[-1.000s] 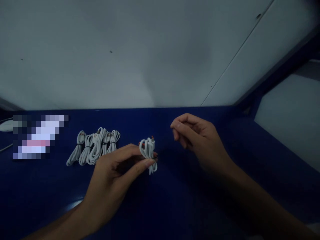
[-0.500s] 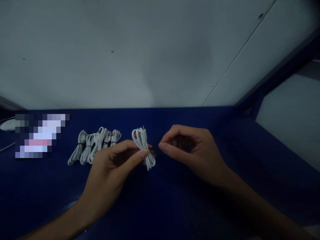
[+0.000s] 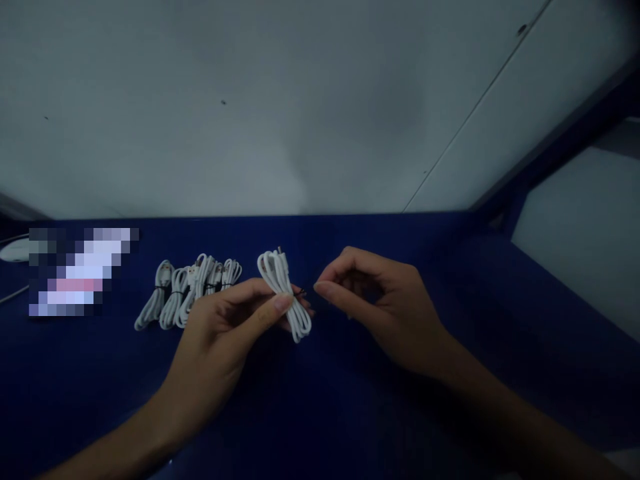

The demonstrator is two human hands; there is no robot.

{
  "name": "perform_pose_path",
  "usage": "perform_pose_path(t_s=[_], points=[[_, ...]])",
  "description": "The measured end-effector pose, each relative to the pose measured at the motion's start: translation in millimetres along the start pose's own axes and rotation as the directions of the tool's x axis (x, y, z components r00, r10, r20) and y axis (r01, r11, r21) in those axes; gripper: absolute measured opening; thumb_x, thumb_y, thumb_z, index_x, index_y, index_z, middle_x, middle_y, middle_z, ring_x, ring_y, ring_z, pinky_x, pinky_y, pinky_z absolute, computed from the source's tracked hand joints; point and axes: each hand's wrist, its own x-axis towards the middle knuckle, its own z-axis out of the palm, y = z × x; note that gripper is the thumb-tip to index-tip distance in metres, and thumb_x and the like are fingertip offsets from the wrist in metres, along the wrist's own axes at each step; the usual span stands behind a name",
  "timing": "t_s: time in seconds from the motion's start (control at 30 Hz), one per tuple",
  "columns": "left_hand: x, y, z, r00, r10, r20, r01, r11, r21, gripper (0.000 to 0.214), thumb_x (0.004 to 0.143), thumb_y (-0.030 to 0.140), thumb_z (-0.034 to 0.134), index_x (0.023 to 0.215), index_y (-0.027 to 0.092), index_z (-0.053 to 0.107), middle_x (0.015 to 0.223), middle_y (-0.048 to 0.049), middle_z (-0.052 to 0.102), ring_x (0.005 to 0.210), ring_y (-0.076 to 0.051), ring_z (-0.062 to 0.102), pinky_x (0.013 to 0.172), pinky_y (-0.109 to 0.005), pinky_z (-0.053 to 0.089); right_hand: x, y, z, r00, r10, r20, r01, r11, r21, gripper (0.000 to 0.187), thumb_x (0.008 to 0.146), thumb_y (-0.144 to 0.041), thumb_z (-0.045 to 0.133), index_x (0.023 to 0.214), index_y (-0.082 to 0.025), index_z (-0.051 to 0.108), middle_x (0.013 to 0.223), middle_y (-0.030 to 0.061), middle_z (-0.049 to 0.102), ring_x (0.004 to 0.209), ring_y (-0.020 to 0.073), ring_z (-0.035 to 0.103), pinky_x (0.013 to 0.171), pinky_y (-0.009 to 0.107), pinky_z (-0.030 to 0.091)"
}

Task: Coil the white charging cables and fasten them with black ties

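Observation:
A coiled white cable [image 3: 285, 293] is pinched between the thumb and fingers of my left hand [image 3: 220, 333], its loops slanting up to the left. A metal plug tip shows at its upper end. From the cable's right side a thin black twist tie [image 3: 301, 292] sticks out. Close by on the right, my right hand [image 3: 385, 300] has its thumb and forefinger pressed together, slightly apart from the visible end of the tie. Whether anything thin is between those fingertips is too dark to make out.
Several bundled white cables [image 3: 173, 300] with black ties lie in a row left of my hands on the blue table [image 3: 320, 413]. Farther left are a pixelated bright object [image 3: 90, 267] and a white rounded item [image 3: 15, 250]. A pale wall [image 3: 250, 133] rises behind.
The held cable has tilted a little to the left, and the black tie's end now shows beside it. My right hand has barely moved.

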Motion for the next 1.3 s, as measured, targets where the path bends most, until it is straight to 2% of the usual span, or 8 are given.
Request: perform_pose_path(t_s=[0.27, 0.37, 0.53, 0.67, 0.83, 0.97, 1.13, 1.3], points=[[1.3, 3.2, -1.6, 0.997, 0.034, 0.076, -0.036, 0.999, 0.029, 0.014, 0.102, 0.036, 0.078, 0.102, 0.028, 0.089, 0.093, -0.0008, 0.083, 0.087, -0.018, 0.077, 0.082, -0.024, 0.061, -0.7, 2.3, 3.8, 0.999, 0.041, -0.005, -0.041, 0.997, 0.061, 0.012, 0.105, -0.032, 0.073, 0.098, -0.022, 0.074, 0.083, -0.0015, 0.072, 0.067, 0.0123, 0.064, 0.059, 0.026, 0.051], [-0.2, 3.3, -2.5, 0.993, 0.095, 0.068, -0.104, 0.984, 0.145, 0.014, 0.101, 0.035, 0.078, 0.094, 0.027, 0.087, 0.087, 0.0004, 0.080, 0.081, -0.017, 0.072, 0.076, -0.024, 0.058, -1.3, 2.4, 3.2, 0.999, 0.048, 0.018, -0.050, 0.992, 0.116, 0.009, 0.105, -0.029, 0.072, 0.100, -0.022, 0.074, 0.083, -0.0017, 0.072, 0.066, 0.0119, 0.063, 0.058, 0.025, 0.051], [-0.2, 2.7, -3.7, 0.967, 0.231, 0.109, -0.251, 0.939, 0.235, 0.012, 0.102, 0.027, 0.078, 0.103, 0.033, 0.088, 0.096, 0.0027, 0.082, 0.086, -0.017, 0.075, 0.082, -0.026, 0.058, -1.0, 3.3, 1.7, 0.999, 0.031, 0.043, -0.038, 0.983, 0.178, 0.008, 0.104, -0.027, 0.074, 0.098, -0.022, 0.073, 0.084, -0.0016, 0.073, 0.065, 0.0111, 0.063, 0.057, 0.024, 0.052], [-2.0, 2.3, -4.2, 0.952, 0.283, 0.115, -0.306, 0.890, 0.339, 0.010, 0.103, 0.028, 0.077, 0.100, 0.033, 0.085, 0.092, 0.0032, 0.081, 0.085, -0.018, 0.074, 0.077, -0.028, 0.057, -0.5, 3.2, -0.1, 0.999, 0.010, 0.051, -0.019, 0.984, 0.176, 0.008, 0.104, -0.028, 0.075, 0.098, -0.022, 0.074, 0.087, -0.0005, 0.073, 0.067, 0.0114, 0.064, 0.058, 0.024, 0.052], [-7.2, 2.8, -3.0, 0.947, 0.315, 0.070, -0.316, 0.859, 0.403, 0.010, 0.101, 0.030, 0.079, 0.106, 0.036, 0.087, 0.103, 0.0018, 0.085, 0.093, -0.022, 0.078, 0.078, -0.032, 0.058, -1.4, 2.4, -2.9, 0.998, 0.016, 0.065, -0.027, 0.986, 0.165, 0.007, 0.104, -0.026, 0.075, 0.098, -0.023, 0.075, 0.089, -0.0005, 0.072, 0.067, 0.0112, 0.062, 0.059, 0.024, 0.051], [-9.2, 2.3, -2.7, 0.946, 0.321, 0.041, -0.309, 0.860, 0.406, 0.008, 0.101, 0.031, 0.079, 0.103, 0.036, 0.086, 0.098, 0.0027, 0.085, 0.091, -0.021, 0.079, 0.080, -0.031, 0.059, -1.0, 2.1, -3.3, 0.997, 0.026, 0.072, -0.037, 0.986, 0.161, 0.008, 0.104, -0.030, 0.076, 0.099, -0.023, 0.075, 0.087, -0.0016, 0.071, 0.067, 0.0108, 0.062, 0.058, 0.023, 0.051], [-7.7, 0.4, -1.9, 0.964, 0.262, -0.044, -0.237, 0.923, 0.303, 0.011, 0.100, 0.032, 0.081, 0.106, 0.038, 0.088, 0.103, 0.0046, 0.085, 0.096, -0.018, 0.078, 0.090, -0.026, 0.060, 1.6, -0.1, -4.5, 0.989, 0.075, 0.131, -0.092, 0.988, 0.123, 0.014, 0.105, -0.034, 0.074, 0.098, -0.022, 0.073, 0.079, -0.0042, 0.066, 0.064, 0.0093, 0.060, 0.058, 0.022, 0.049], [-4.7, -0.1, -1.1, 0.979, 0.175, -0.103, -0.152, 0.967, 0.203, 0.006, 0.098, 0.033, 0.084, 0.101, 0.033, 0.089, 0.099, 0.0034, 0.086, 0.094, -0.018, 0.079, 0.086, -0.023, 0.061, 1.7, -3.1, -5.7, 0.978, 0.096, 0.183, -0.111, 0.991, 0.072, 0.016, 0.106, -0.034, 0.073, 0.096, -0.021, 0.073, 0.082, -0.0031, 0.068, 0.066, 0.0102, 0.060, 0.060, 0.023, 0.049]])
